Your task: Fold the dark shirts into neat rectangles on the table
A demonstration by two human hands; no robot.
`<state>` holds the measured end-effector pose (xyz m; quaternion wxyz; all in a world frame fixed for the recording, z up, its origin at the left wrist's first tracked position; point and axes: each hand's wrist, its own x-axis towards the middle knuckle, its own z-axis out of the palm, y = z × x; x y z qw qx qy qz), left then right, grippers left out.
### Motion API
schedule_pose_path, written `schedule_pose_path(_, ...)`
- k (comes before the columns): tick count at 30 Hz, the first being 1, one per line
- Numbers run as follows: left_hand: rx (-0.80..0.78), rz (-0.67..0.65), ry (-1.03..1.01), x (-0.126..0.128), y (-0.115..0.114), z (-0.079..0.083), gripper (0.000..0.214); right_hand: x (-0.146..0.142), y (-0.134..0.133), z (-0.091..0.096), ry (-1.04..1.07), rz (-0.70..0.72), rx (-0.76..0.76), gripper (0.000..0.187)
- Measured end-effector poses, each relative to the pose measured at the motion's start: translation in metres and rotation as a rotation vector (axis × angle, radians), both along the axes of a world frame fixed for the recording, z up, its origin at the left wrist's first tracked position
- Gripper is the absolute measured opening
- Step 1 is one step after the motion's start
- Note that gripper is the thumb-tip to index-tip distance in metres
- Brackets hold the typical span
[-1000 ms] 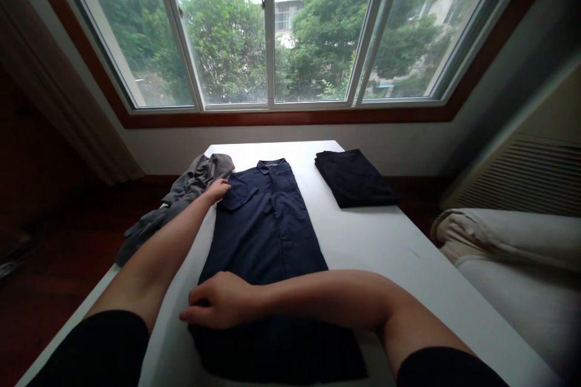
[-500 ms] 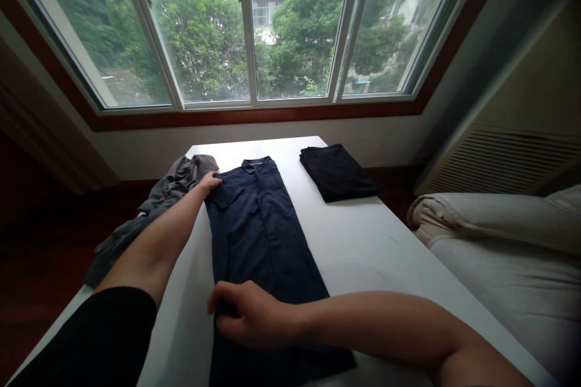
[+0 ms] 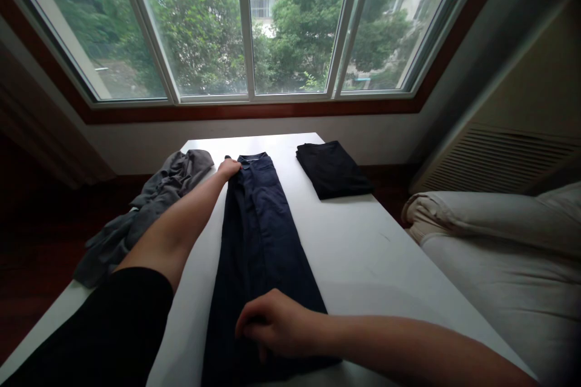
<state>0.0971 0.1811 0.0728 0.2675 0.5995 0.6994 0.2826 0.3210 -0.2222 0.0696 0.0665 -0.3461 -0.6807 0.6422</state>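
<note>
A dark navy collared shirt point(image 3: 258, 224) lies lengthwise on the white table, its collar at the far end and its left part folded inward. My left hand point(image 3: 230, 166) grips the shirt's edge at the shoulder, just left of the collar. Over the lower part of the shirt is my right hand point(image 3: 281, 321), its fingers curled closed on the dark cloth. How much fabric those fingers hold is hard to see in the shadow.
A crumpled grey garment point(image 3: 149, 205) lies along the table's left edge. At the far right sits a folded black garment point(image 3: 333, 170). The white table point(image 3: 363, 254) stands below a window, and a pale cushioned seat point(image 3: 503, 254) is to its right.
My left hand has moved right, carrying the shirt's sleeve side inward towards the collar. My right hand has also shifted right, and the shirt now looks narrower at the top.
</note>
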Motion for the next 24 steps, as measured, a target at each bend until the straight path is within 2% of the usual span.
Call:
schedule_pose_path(5, 0.013, -0.034, 0.104, 0.018, -0.006, -0.026, 0.019, 0.006, 0.0, 0.005, 0.013, -0.015, -0.021, 0.028)
schedule_pose_path(8, 0.053, -0.1, 0.152, 0.02, -0.011, -0.034, 0.026, 0.011, 0.003, 0.009, 0.011, 0.008, -0.014, 0.03)
schedule_pose_path(12, 0.087, -0.225, 0.203, 0.017, -0.022, -0.036, 0.043, 0.018, 0.009, 0.017, -0.05, 0.075, 0.014, 0.031)
schedule_pose_path(15, 0.117, -0.336, 0.235, 0.011, -0.035, -0.035, 0.04, 0.023, 0.011, 0.025, -0.1, 0.112, 0.12, 0.029)
schedule_pose_path(20, 0.255, -0.678, 0.327, -0.003, -0.056, -0.038, 0.035, 0.023, 0.013, 0.033, -0.169, 0.161, 0.295, 0.02)
schedule_pose_path(24, 0.287, -0.704, 0.38, -0.008, -0.066, -0.042, 0.029, 0.02, 0.012, 0.036, -0.193, 0.202, 0.399, 0.017)
